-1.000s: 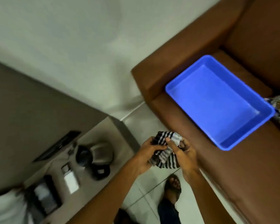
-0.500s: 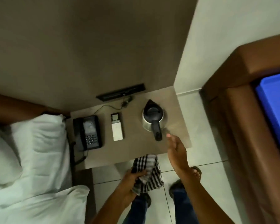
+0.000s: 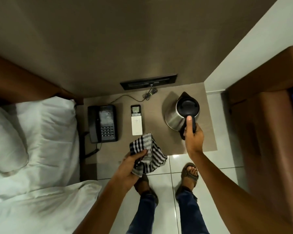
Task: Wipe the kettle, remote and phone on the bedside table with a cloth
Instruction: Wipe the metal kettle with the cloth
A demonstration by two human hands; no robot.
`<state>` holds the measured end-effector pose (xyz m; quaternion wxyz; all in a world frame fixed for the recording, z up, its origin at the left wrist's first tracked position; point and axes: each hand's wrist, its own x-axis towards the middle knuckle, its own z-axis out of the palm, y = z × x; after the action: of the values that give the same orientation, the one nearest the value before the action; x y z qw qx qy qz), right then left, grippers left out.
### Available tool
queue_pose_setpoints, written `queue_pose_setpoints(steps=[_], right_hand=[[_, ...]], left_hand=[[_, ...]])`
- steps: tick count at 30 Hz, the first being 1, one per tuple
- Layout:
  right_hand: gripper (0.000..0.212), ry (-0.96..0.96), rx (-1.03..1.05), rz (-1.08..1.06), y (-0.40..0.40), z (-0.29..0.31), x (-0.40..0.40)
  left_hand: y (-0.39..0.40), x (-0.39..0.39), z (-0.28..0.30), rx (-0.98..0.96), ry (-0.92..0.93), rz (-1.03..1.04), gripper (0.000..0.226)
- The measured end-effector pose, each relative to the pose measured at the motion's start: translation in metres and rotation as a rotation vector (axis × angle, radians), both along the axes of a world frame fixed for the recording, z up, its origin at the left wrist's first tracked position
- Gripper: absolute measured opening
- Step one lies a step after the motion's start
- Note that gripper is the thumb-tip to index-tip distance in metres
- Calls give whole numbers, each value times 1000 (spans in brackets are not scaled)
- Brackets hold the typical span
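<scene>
Sandalled feet [image 3: 189,173] on white floor tiles at the bottom of the frame belong to a person facing a bedside table [image 3: 159,149]. Just above them, at lower centre, the left hand [image 3: 134,162] is closed around a bunched striped cloth [image 3: 147,149]. Right of centre, the right hand [image 3: 192,135] reaches forward, arm nearly straight, fingers wrapped around the black handle of the steel kettle [image 3: 175,115], thumb laid along its top. Further up, the white remote [image 3: 136,120] lies mid-table and the black phone [image 3: 103,123] stands at the table's left, beside the bed [image 3: 41,132]. Wiping well likely means steadying the kettle by its handle while the cloth circles the body.
</scene>
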<state>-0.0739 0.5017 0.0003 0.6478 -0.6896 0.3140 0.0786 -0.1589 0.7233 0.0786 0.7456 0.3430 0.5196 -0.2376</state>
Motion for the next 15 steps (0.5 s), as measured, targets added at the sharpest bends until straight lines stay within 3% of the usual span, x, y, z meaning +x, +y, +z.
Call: queue_pose_setpoints(steps=[3, 6, 9, 13, 15], right_hand=[[44, 25, 53, -117, -3, 27, 6], [41, 33, 98, -136, -12, 54, -4], [46, 12, 152, -121, -16, 79, -20], [56, 11, 224, -167, -14, 108, -30], [58, 47, 272, -204, -19, 117, -32]], left_hand=[[-3, 7, 16, 141, -82, -77, 50], [-17, 24, 34, 542, -190, -204, 39], [-40, 52, 47, 820, -487, -216, 28], [-96, 62, 52, 956, -881, -615, 55], [-113, 45, 46, 1071, -1043, -691, 59]])
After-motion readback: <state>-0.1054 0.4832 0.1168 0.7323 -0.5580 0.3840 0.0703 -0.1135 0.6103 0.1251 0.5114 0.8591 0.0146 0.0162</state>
